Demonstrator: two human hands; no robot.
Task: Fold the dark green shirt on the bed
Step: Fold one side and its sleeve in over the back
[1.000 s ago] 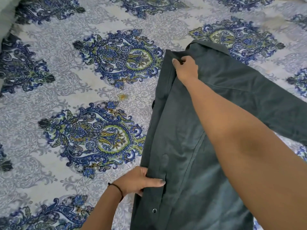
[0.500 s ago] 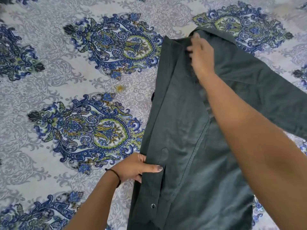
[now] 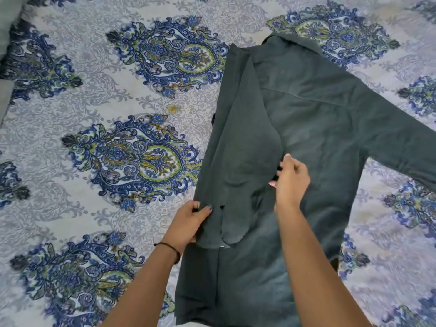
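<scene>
While on paisley bedspread (image 3: 94,102), dark green shirt (image 3: 318,138) in pinch of left hand (image 3: 190,221) and right hand (image 3: 291,181).

A pale grey bedsheet (image 3: 99,97) fills the whole view. It is printed with faint grey scrollwork and large paisley medallions (image 3: 134,159) in blue, green and ochre. At the upper left edge lies a plain grey cloth (image 3: 5,22), blurred. The light is soft and even.
</scene>
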